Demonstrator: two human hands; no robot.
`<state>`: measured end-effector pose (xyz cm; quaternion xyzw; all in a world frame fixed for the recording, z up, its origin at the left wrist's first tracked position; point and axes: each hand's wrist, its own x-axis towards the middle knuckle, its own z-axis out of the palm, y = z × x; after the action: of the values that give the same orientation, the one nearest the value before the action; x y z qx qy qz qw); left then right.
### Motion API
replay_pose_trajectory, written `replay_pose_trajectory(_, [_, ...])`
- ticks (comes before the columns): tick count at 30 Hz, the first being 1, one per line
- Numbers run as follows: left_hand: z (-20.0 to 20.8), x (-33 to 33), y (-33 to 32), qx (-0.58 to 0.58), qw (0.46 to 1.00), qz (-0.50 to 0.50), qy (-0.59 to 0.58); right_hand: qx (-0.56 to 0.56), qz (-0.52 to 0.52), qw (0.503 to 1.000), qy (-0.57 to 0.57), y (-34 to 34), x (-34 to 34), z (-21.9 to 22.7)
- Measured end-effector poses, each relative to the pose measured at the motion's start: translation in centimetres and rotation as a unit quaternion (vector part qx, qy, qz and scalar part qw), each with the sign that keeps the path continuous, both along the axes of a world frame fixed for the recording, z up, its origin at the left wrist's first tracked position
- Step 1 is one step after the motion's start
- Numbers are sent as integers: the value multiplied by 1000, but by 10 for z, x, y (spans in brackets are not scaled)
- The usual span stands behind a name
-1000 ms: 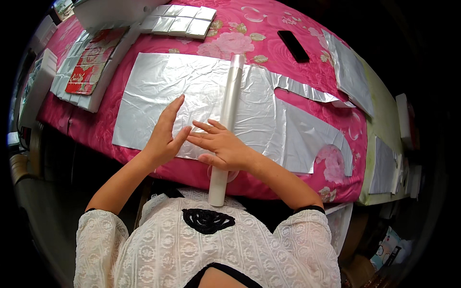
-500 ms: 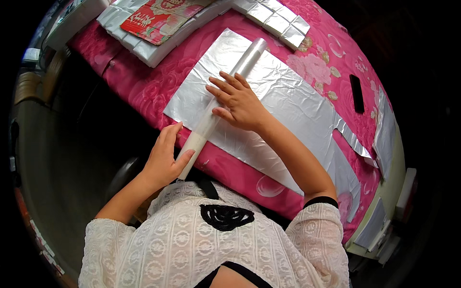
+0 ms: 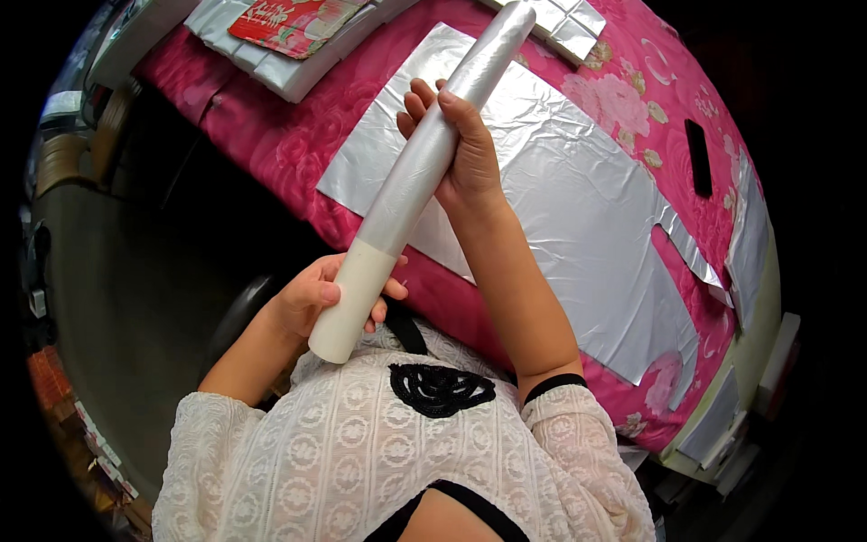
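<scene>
A long roll of clear plastic film (image 3: 418, 185) on a pale tube slants up from near my body, lifted above the table. My left hand (image 3: 318, 294) grips its near, bare end, with the thumb on top and fingers showing on the far side. Around the middle of the roll wraps my right hand (image 3: 465, 144), palm up, thumb over the film and fingertips out on the left. Beneath lies a crinkled silver foil sheet (image 3: 551, 217), cut into a narrow strip at its right end and partly hidden by the roll and my right arm.
A pink floral cloth (image 3: 271, 172) covers the table. White-silver packs (image 3: 298, 86) carry a red printed card (image 3: 293, 27) at the far left, with more silver blocks (image 3: 573, 36) at the back. A black phone-like slab (image 3: 698, 158) and another foil piece (image 3: 750, 244) lie right.
The roll has come up off the foil toward me. My right hand has turned from lying flat on it to gripping it from below; my left hand has closed round the near end.
</scene>
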<state>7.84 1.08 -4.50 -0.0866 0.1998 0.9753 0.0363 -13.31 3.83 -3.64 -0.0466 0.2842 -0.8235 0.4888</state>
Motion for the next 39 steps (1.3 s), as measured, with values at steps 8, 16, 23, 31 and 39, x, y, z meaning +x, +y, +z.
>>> replay_pose_trajectory(8, [10,-42,27,-243,960,-113,-83,-34,-75,992,100,57,-21,13])
replay_pose_trajectory(16, [-5,-62,37,-148,968,-198,-41,48,-124,989,71,101,-7,6])
replay_pose_trajectory(23, [-21,-71,53,-426,890,-49,-152,163,-132,969,133,103,17,-31])
replay_pose_trajectory(31, [-19,-27,13,-270,909,-240,-207,270,-169,904,284,130,-74,-48])
replay_pose_trajectory(39, [-46,8,16,-190,928,-266,-178,332,-84,867,361,154,-130,-45])
